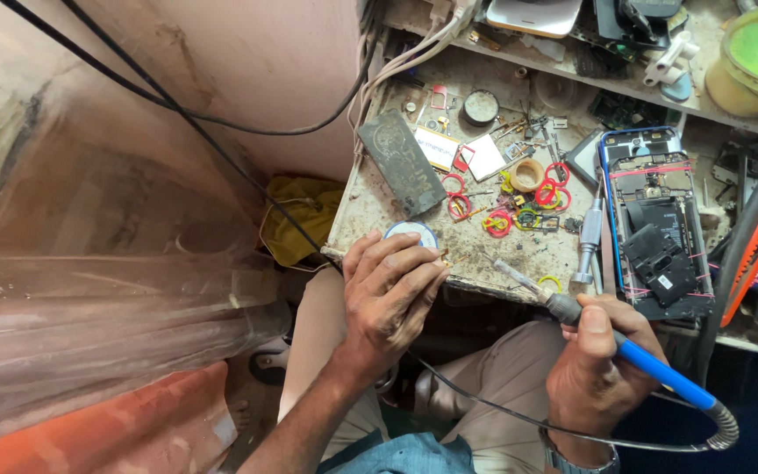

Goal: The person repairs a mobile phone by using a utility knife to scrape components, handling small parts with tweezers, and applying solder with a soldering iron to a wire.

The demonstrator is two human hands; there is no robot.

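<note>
My right hand is closed around the blue-handled soldering iron, its tip pointing up-left over the workbench edge, while my left hand covers and grips a small round white tin just left of that tip.

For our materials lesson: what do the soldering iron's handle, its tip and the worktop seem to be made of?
Soldering iron handle, held in the right hand: looks like smooth blue plastic, evenly coloured with a slight sheen.
Tip: probably bare metal, grey and dull, darkened as if by heat.
Worktop: hard to tell; a pale, stained, scuffed board with a chipped front edge, perhaps laminate over wood.
</note>
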